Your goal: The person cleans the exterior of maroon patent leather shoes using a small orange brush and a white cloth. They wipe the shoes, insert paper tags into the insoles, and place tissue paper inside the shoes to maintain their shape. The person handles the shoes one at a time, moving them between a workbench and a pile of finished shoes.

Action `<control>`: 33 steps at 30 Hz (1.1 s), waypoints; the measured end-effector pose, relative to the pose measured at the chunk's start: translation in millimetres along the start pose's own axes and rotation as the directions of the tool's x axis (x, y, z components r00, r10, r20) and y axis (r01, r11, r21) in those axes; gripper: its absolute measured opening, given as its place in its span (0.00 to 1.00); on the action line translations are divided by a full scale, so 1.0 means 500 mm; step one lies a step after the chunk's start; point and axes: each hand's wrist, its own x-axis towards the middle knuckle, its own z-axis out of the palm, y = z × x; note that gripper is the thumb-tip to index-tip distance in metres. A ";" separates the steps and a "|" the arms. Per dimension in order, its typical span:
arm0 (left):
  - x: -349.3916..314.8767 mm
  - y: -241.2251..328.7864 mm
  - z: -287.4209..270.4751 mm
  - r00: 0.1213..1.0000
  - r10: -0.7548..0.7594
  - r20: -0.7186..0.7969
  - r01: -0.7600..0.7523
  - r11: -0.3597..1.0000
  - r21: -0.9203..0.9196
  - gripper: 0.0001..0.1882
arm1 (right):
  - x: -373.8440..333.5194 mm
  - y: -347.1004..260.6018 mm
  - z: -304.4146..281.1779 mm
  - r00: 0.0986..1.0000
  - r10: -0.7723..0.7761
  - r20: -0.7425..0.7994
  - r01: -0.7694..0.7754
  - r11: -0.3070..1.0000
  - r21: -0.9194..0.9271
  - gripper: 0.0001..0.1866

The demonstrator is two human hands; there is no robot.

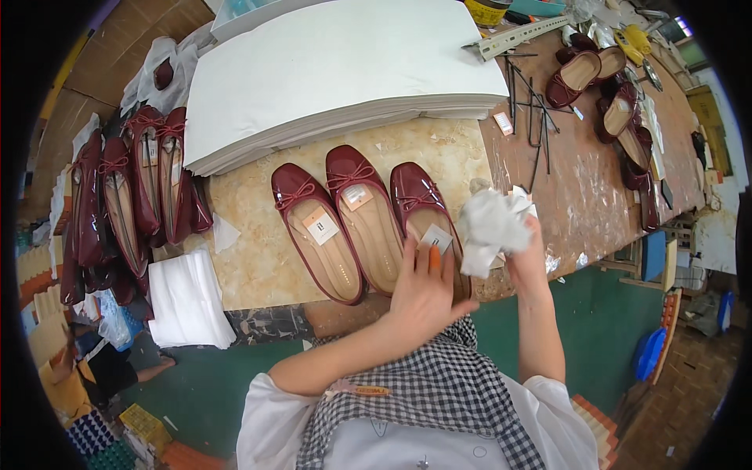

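Three dark red patent ballet flats with bows lie side by side, toes away from me: the left shoe [304,205], the middle shoe [376,235] and the right shoe [411,186]. Each has a small tag on its insole. Over the heel half of the right shoe lies my left hand [423,294], fingers stretched out and thumb apart, an orange cover on one finger. To its right, my right hand [526,254] is closed on a crumpled white cloth or paper wad [493,223], which hides part of that hand.
A thick stack of white paper sheets [337,59] stands behind the shoes. More red flats [129,180] stand at left, near folded white sheets [188,298]. At right are black rods [536,117], a pale metal rail [521,39] and other red flats [576,77].
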 end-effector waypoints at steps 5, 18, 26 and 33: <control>-0.036 0.013 0.032 0.988 0.079 0.130 -0.092 0.991 0.094 0.46 | -0.002 0.087 0.066 0.795 -0.244 0.555 0.584 0.062 -0.809 0.19; 0.020 -0.014 -0.005 0.962 0.188 0.197 -0.229 0.951 0.207 0.43 | 0.129 0.106 0.111 0.868 -0.320 0.380 0.484 0.372 -0.792 0.30; 0.286 -0.483 -0.298 0.820 -0.282 -0.498 0.524 0.720 0.455 0.35 | 0.016 0.029 0.016 0.933 -0.237 0.271 0.359 0.565 -0.743 0.24; 0.207 -0.233 -0.220 0.914 0.070 -0.399 -0.034 0.995 0.097 0.09 | -0.005 -0.013 0.062 0.997 -0.044 0.061 0.037 0.994 0.106 0.27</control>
